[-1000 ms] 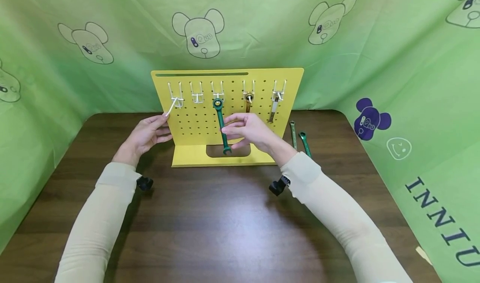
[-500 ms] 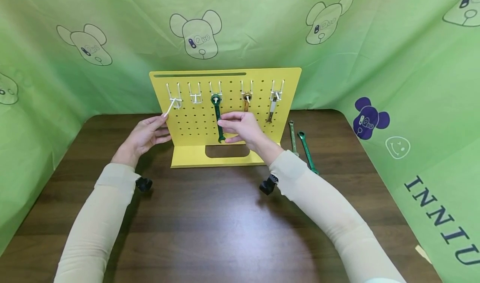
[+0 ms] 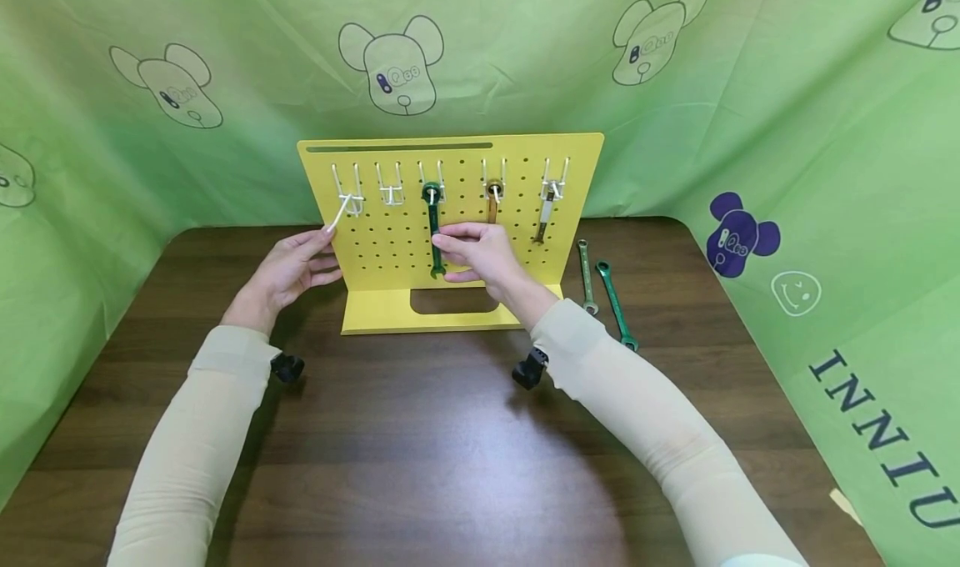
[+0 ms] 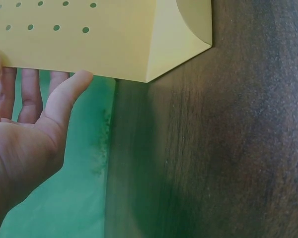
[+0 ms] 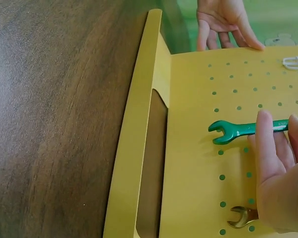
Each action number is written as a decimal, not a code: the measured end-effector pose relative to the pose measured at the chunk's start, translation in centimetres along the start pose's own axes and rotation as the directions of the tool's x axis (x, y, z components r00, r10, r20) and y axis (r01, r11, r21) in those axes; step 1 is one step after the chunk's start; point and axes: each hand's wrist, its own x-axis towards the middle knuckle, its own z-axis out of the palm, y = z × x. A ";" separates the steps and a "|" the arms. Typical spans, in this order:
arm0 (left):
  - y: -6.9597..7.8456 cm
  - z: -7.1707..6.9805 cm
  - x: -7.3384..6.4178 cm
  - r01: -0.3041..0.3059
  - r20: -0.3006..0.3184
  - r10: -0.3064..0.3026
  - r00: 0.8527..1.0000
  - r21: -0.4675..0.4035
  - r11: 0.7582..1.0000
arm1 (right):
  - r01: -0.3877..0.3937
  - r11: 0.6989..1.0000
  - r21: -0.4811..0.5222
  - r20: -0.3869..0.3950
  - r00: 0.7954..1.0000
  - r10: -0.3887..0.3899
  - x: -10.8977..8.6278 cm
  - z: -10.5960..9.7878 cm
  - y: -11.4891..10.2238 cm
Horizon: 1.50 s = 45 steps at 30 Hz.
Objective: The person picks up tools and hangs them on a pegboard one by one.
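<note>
A yellow pegboard (image 3: 540, 146) stands upright on the table. At its left edge my left hand (image 3: 288, 271) steadies it, thumb at the front and fingers reaching behind, as the left wrist view also shows. My right hand (image 3: 483, 254) pinches the shank of a green combination wrench (image 3: 433, 221) in front of the board. The wrench's ring end is around the middle hook; its open end (image 5: 223, 132) points down. To the right, a brass-coloured wrench (image 3: 492, 208) and a silver wrench (image 3: 546, 217) hang on their own hooks.
Two bare white hooks, the leftmost hook (image 3: 350, 203) and its neighbouring hook (image 3: 391, 194), stick out of the board. A dull green wrench (image 3: 587, 279) and a brighter green wrench (image 3: 615, 304) lie on the wooden table (image 3: 420, 450), right of the board. A green curtain (image 3: 510, 92) hangs behind.
The green wrench has moved up and slightly left, and its ring end has gone onto the middle hook. It now hangs closer to vertical against the board. My left hand keeps its place.
</note>
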 end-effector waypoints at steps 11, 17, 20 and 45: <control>-0.1 0.0 -0.1 0.000 0.000 0.000 1.000 0.012 1.000 | 0.026 0.998 -0.054 -0.024 0.999 -0.028 -1.1 -0.9 0.5; 0.0 0.0 0.0 -0.001 0.003 0.001 1.000 0.021 1.000 | 0.047 0.992 -0.118 0.057 0.998 -0.040 -3.3 -3.4 0.0; 0.0 0.1 0.0 0.000 0.007 0.000 1.000 0.026 1.000 | 0.082 0.976 -0.204 0.085 0.994 -0.066 -4.7 -5.6 -0.8; 0.0 0.1 -0.2 -0.011 -0.003 0.012 1.000 0.035 0.999 | -0.218 0.792 -0.570 -0.059 0.972 0.225 -7.2 -26.0 1.2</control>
